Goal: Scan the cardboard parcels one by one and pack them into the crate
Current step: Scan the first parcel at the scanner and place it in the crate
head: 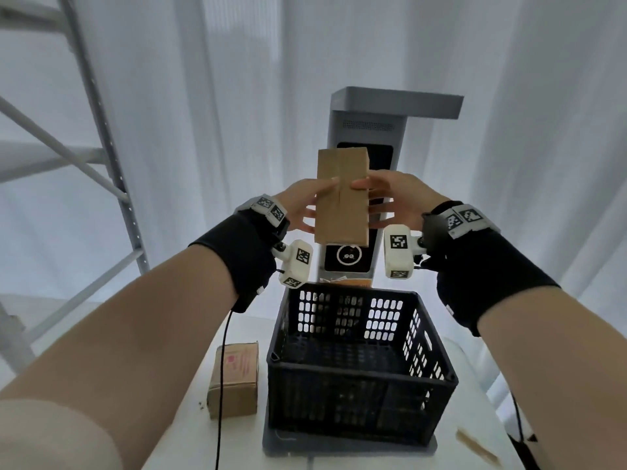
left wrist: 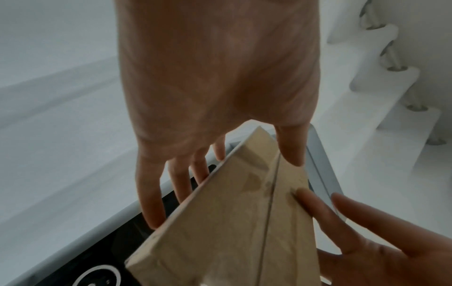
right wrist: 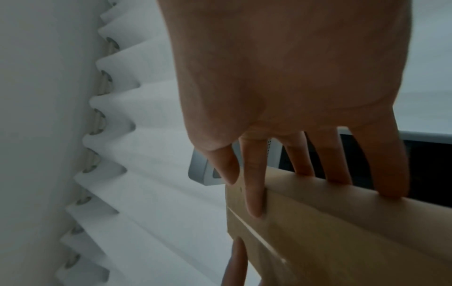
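Note:
I hold a tall brown cardboard parcel [head: 342, 198] upright with both hands, right in front of the dark panel of the grey scanner tower [head: 368, 130]. My left hand [head: 310, 203] grips its left edge, thumb on the near face and fingers behind. My right hand [head: 380, 198] grips the right edge the same way. In the left wrist view, my left hand [left wrist: 220, 154] clasps the parcel [left wrist: 232, 222] above the scanner [left wrist: 110, 251]. In the right wrist view, my right hand [right wrist: 300, 164] clasps the parcel [right wrist: 342, 241]. The black crate [head: 356, 401] stands below.
A second cardboard parcel [head: 234, 378] with red print lies on the white table, left of the crate. A grey base plate [head: 288, 446] sits under the crate. A metal shelving frame [head: 101, 147] rises at the left; white curtains hang behind. A cardboard strip [head: 475, 446] lies at the right.

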Demonstrator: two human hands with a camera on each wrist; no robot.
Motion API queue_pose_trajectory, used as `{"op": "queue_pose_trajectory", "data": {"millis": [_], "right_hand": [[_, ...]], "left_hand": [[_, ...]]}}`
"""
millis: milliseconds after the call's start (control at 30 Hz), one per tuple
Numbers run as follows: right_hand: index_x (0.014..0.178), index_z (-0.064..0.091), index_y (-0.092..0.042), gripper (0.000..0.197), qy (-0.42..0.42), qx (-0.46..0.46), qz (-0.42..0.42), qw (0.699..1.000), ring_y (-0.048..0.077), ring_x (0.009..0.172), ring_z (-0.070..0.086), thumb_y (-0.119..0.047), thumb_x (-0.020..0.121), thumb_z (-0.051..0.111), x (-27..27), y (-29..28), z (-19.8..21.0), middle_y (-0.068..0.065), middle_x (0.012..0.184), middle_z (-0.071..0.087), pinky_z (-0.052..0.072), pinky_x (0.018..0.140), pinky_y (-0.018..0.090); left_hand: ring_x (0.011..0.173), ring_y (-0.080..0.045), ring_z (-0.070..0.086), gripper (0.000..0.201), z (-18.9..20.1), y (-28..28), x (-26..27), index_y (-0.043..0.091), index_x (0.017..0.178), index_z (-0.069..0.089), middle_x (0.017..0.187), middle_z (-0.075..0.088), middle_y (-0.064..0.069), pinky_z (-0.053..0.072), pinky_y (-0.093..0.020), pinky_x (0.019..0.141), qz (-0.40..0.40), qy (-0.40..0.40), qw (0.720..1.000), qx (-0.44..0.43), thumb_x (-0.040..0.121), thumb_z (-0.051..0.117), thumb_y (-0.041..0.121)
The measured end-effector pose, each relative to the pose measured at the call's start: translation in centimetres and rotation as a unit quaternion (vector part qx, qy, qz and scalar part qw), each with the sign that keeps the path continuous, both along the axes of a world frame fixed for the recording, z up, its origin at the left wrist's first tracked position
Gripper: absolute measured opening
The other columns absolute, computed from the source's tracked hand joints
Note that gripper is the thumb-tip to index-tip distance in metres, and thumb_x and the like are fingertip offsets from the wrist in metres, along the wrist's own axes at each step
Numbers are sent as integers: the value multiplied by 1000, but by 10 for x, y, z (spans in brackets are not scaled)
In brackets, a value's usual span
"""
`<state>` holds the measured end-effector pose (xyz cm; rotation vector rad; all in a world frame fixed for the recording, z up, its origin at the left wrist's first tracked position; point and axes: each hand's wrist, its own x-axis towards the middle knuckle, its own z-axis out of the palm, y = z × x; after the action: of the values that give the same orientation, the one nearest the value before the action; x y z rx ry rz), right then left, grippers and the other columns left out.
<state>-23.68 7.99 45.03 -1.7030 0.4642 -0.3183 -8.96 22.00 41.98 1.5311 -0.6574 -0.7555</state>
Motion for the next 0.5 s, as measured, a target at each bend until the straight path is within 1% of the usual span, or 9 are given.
{"op": "queue_pose_trajectory", "data": {"millis": [67,133,167,233,300,367,400,433,500], "right_hand": [[115,73,-11,39,-17,1,-3,1000,31,101,66,-39,96,54,-3,-2,7,11,116,67,57,83,43],[115,72,-9,40,-22,5,-8,1000,29,94,67,-38,96,54,-3,-4,7,10,110,69,58,78,41],[110,73,-8,39,-20,6,-9,1000,28,91,67,-38,96,53,-2,-6,6,10,106,69,57,76,40],[92,72,-9,36,-10,9,-10,1000,28,85,67,-39,97,53,1,-10,2,8,99,70,57,76,39],[78,67,-12,37,4,6,-14,1000,28,79,67,-40,97,53,3,-15,-1,7,95,69,56,73,38],[73,62,-12,38,10,3,-20,1000,29,76,67,-40,97,53,3,-18,-1,6,92,69,54,66,35],[72,60,-13,38,10,2,-23,1000,29,75,67,-41,97,53,3,-19,-1,6,92,68,54,64,35],[71,59,-13,38,11,0,-25,1000,30,76,67,-41,97,54,3,-21,0,7,93,68,54,65,35],[74,61,-15,34,16,-15,-27,999,33,84,67,-42,94,56,2,-26,1,8,100,68,55,72,38]], "left_hand": [[109,-29,65,37,7,-3,-2,21,121,60,118,66,-4,55,-50,88,6,-18,1000,-6,92,65,44],[108,-28,66,41,11,-4,-2,17,124,60,120,67,-5,56,-48,86,13,-27,999,-12,91,68,40],[109,-29,67,42,12,-5,-1,15,125,60,121,68,-6,56,-48,88,16,-32,999,-11,91,70,37],[114,-30,66,44,13,-6,0,11,126,63,123,69,-7,56,-50,91,13,-43,999,-6,89,72,33],[117,-29,65,45,14,-7,-1,9,126,62,124,69,-8,55,-49,93,10,-56,998,-1,87,74,29],[116,-28,65,49,13,-9,-2,9,128,58,126,67,-9,55,-50,94,10,-60,998,-2,86,76,25],[114,-27,66,50,14,-11,-3,9,129,56,125,67,-9,55,-50,94,8,-61,998,-3,86,75,24],[111,-26,66,50,14,-12,-4,10,130,55,124,66,-8,55,-50,94,7,-63,998,-5,87,75,23],[108,-24,66,53,14,-16,-5,12,133,51,123,64,-5,55,-52,93,5,-63,998,-8,86,75,21]]}}
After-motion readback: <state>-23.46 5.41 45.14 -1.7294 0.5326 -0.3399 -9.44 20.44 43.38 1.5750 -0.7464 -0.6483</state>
